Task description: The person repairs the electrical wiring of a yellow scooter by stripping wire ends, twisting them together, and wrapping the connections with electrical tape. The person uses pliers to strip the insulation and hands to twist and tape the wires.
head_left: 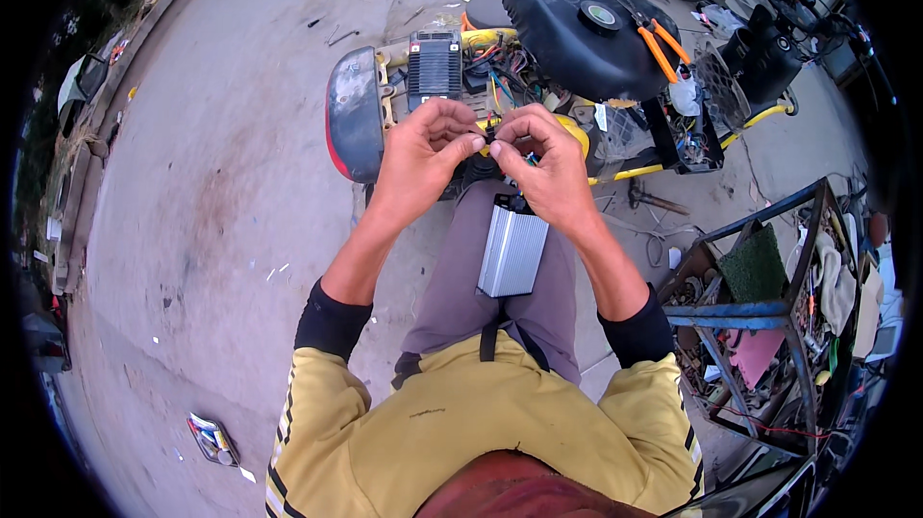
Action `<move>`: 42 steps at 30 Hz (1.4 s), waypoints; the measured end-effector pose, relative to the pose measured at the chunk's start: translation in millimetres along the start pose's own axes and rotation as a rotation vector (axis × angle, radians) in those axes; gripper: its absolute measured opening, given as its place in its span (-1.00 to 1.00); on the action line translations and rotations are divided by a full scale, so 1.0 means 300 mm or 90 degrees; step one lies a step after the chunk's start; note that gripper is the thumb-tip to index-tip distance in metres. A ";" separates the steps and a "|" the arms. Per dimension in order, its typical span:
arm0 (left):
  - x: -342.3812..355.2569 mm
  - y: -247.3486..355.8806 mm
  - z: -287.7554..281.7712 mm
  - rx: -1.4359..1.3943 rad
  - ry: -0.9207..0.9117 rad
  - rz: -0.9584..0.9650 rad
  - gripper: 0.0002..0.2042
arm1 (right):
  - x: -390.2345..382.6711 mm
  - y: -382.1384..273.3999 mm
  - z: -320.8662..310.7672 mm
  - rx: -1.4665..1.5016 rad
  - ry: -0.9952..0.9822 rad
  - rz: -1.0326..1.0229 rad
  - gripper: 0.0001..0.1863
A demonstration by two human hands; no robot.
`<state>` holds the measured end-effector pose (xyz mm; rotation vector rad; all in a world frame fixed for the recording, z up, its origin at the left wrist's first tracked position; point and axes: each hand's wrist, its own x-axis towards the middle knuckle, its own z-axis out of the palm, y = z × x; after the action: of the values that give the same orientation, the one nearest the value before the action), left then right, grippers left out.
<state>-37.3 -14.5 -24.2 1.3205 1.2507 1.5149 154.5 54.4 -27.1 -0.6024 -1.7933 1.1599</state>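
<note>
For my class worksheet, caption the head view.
Left hand and right hand pinch a small dark part near a silver box.

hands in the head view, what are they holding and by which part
The left hand and right hand appear to pinch a small dark piece at their fingertips; which part each grips is too small to tell.

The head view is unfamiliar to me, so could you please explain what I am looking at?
There is no robot: the bare left hand and right hand of a person are seen from above by a head-worn, wide fisheye camera. Both hands pinch a small dark piece, too small to identify. A silver ribbed box rests on the lap. Beyond it stands a yellow-framed vehicle with exposed wires; orange-handled pliers lie on a black seat-like part.
</note>
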 end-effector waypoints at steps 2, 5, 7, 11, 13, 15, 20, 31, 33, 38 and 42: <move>0.004 -0.002 0.009 0.025 0.005 -0.006 -0.80 | -0.014 0.019 0.011 -0.028 0.028 -0.035 -0.88; -0.009 -0.010 0.012 0.069 0.001 -0.004 -0.83 | -0.044 0.033 0.023 -0.102 0.049 -0.050 -0.87; -0.012 -0.039 -0.001 0.113 -0.034 0.023 -0.86 | -0.060 0.044 0.027 -0.117 0.050 -0.061 -0.86; -0.008 -0.027 -0.025 0.285 -0.064 0.094 -0.92 | -0.080 0.085 0.035 0.017 0.151 0.047 -0.83; 0.013 -0.018 -0.035 0.288 -0.073 0.096 -0.93 | -0.074 0.104 0.027 -0.095 0.204 0.009 -0.82; 0.045 -0.021 -0.047 0.310 -0.085 0.120 -0.93 | -0.064 0.141 0.016 -0.315 0.218 -0.118 -0.82; 0.136 -0.061 -0.062 0.371 -0.157 0.231 -0.90 | -0.032 0.194 0.055 -0.435 0.211 -0.106 -0.82; 0.266 -0.133 -0.040 0.585 -0.247 0.494 -0.81 | 0.000 0.263 0.051 -0.461 0.210 -0.086 -0.85; 0.277 -0.139 -0.029 0.597 -0.249 0.547 -0.81 | -0.002 0.262 0.048 -0.465 0.204 -0.085 -0.84; 0.293 -0.143 -0.017 0.644 -0.250 0.623 -0.83 | 0.001 0.270 0.041 -0.465 0.197 -0.080 -0.85; 0.297 -0.141 -0.004 0.648 -0.261 0.576 -0.80 | -0.005 0.266 0.041 -0.448 0.213 -0.076 -0.81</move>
<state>-57.1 80.2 -43.5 2.9824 1.2241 0.9469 139.4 83.1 -101.1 -1.0069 -1.8850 0.2911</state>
